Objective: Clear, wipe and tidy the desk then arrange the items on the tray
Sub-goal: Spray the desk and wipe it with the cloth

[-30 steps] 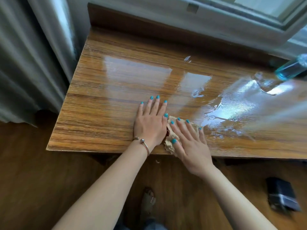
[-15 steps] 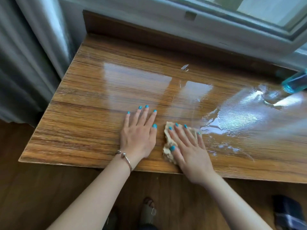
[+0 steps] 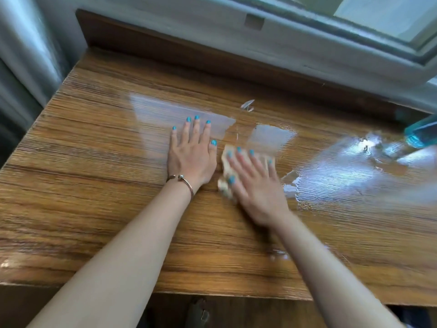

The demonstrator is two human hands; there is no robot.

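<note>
2 hands [image 3: 191, 159] [image 3: 254, 185]; 1 cloth [image 3: 227, 162]; 1 desk [image 3: 94, 185]

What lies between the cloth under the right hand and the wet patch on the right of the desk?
Nothing visible: the cloth under the right hand has bare desk up to the wet patch.

No legible text, label, brand, number or sign appears on any surface in view. The blue bottle [image 3: 423, 133] at 3 o'clock is blurred and cut by the frame edge, so any print on it cannot be read. The small square plate [image 3: 254, 22] on the sill at 12 o'clock bears no readable marking.
</note>
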